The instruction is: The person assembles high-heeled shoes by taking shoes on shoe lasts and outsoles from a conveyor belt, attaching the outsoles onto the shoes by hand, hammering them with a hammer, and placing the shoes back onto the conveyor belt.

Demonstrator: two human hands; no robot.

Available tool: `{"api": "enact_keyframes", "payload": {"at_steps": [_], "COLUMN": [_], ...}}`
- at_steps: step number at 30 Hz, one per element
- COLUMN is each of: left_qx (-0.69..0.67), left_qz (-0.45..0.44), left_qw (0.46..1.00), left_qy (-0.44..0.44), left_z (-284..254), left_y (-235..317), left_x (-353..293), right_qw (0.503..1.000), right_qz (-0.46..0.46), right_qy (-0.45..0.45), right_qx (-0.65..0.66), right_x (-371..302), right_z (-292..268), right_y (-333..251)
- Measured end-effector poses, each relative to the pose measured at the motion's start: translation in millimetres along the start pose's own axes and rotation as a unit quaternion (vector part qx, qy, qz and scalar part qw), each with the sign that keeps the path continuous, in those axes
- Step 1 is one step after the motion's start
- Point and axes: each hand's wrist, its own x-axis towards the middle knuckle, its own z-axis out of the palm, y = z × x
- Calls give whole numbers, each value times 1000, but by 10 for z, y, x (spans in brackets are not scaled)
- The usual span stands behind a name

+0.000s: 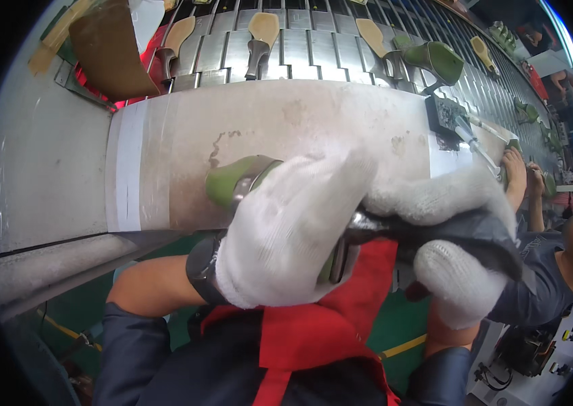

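In a white knit glove, my left hand point(286, 233) is closed around a green shoe last point(227, 183), whose rounded end juts out past the fingers with a dark strap across it. My right hand point(462, 281), also gloved in white, grips a long black object point(462, 233) with a shiny metal-looking end that meets the left fingers. Its exact kind is unclear; both gloves hide parts of it. The two hands are close together above the near edge of a worn, pale worktop point(266, 111).
Beyond the worktop runs a slatted metal conveyor point(303, 47) carrying tan-soled shoe parts point(263, 28) and another green last point(439, 61). A black block point(443, 111) with brushes stands at right. A brown sheet point(110, 51) lies far left. A co-worker point(537, 271) is at right.
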Motion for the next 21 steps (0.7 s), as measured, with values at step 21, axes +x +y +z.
{"api": "enact_keyframes", "payload": {"at_steps": [21], "left_qx": [262], "left_qz": [-21], "left_qw": [963], "left_qy": [53], "left_z": [239], "left_y": [-598], "left_x": [-1081], "right_qw": [996], "right_qz": [-18], "right_qy": [-60], "right_qx": [-63], "right_x": [127], "right_z": [-118], "right_y": [1218]}}
